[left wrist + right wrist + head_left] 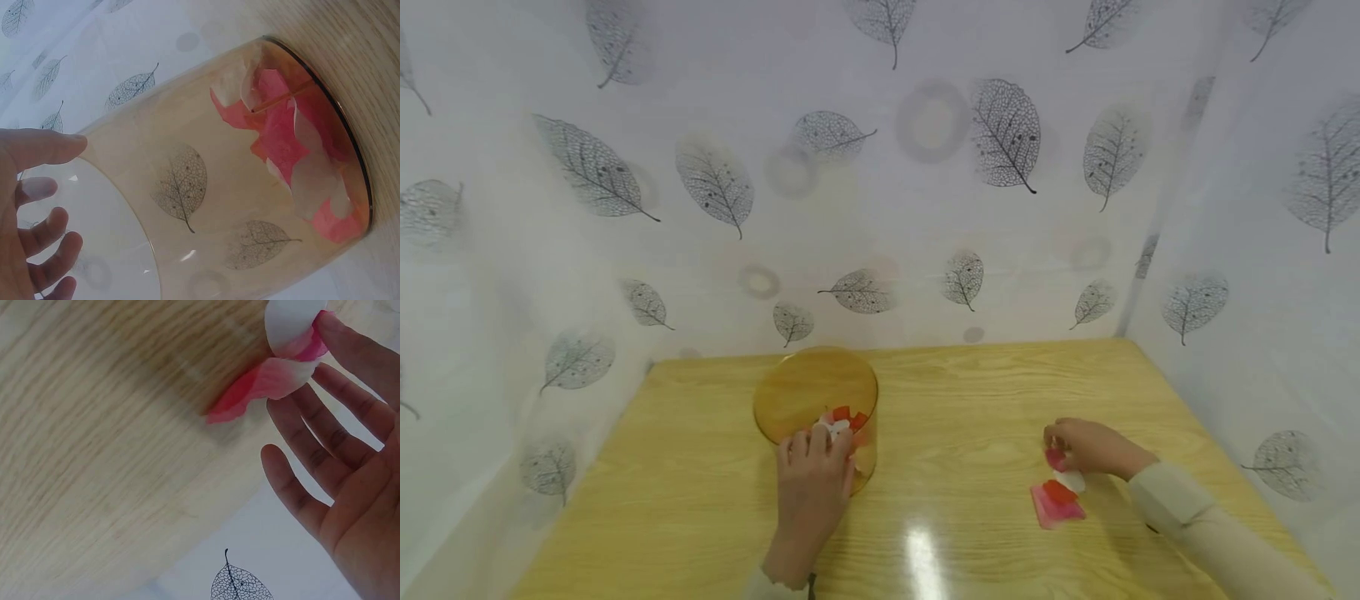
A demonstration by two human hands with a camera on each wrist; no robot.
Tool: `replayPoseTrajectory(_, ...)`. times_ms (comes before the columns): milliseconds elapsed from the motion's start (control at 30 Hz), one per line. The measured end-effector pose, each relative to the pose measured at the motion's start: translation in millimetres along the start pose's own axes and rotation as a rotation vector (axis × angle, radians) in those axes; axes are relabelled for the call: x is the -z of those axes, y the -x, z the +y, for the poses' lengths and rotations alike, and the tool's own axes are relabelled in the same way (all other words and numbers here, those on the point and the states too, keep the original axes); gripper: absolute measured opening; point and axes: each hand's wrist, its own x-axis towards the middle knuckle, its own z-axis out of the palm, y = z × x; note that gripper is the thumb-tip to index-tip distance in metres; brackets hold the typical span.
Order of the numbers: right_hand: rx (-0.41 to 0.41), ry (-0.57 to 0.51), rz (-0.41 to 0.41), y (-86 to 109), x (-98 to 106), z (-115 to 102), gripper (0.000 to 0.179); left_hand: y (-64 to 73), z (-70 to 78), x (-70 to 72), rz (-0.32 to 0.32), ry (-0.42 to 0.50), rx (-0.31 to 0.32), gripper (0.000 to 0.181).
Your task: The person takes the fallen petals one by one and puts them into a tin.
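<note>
A see-through amber vase (778, 387) stands on the table, left of centre. My left hand (808, 487) holds its rim, thumb on one side and fingers curled over the edge. Pink, white and red petals (284, 140) lie in the bottom of the vase in the left wrist view. Toward the right side of the table, my right hand (1093, 446) pinches a pink-and-white petal (275, 381) between thumb and fingertips, with a white petal (290, 325) right beside it. Just on the near side of that hand, red and pink petals (1054, 514) show in a small overlapping cluster.
The light wooden table (700, 517) has its far edge against a pale curtain (865, 225) printed with grey leaves. More curtain hangs along the left and right sides. A bright light reflection falls on the near middle of the tabletop.
</note>
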Motion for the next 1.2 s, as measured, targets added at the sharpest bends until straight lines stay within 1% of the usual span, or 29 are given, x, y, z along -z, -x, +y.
replayPoseTrajectory(200,-0.022,0.024,-0.022,-5.8,-2.2,1.1,0.021,0.2,-0.6,-1.1,0.007,-0.001,0.001,0.044)
replayPoseTrajectory(333,-0.015,0.025,-0.012,-8.2,-3.3,1.1,0.021,-0.5,-1.1,-1.6,0.016,-0.010,-0.006,0.044)
replayPoseTrajectory(467,-0.005,-0.038,-0.021,-9.5,-4.2,1.1,0.023,-0.1,-1.2,-1.7,0.016,-0.018,-0.008,0.045)
replayPoseTrajectory(567,-0.025,-0.086,-0.047,-9.9,-3.7,1.6,0.024,1.0,-0.9,-2.2,0.018,-0.013,-0.003,0.044)
replayPoseTrajectory(833,-0.022,-0.166,-0.051,-11.5,5.6,1.1,0.017,0.3,-0.8,-2.5,0.022,0.009,0.004,0.044)
replayPoseTrajectory(900,-0.019,-0.160,-0.050,-11.2,8.7,0.0,0.017,0.1,-0.8,-2.3,0.019,0.004,0.001,0.044)
replayPoseTrajectory(1033,0.027,-0.075,0.005,-14.7,17.7,-2.3,0.020,0.9,-0.6,-2.6,0.010,-0.006,-0.003,0.045)
replayPoseTrajectory(1133,0.060,-0.042,0.049,-18.9,26.5,-5.1,0.021,1.0,-0.6,-2.5,0.008,-0.005,0.000,0.044)
replayPoseTrajectory(1200,0.069,-0.036,0.052,-21.2,30.5,-6.0,0.020,0.7,-0.8,-2.2,0.006,-0.002,0.001,0.044)
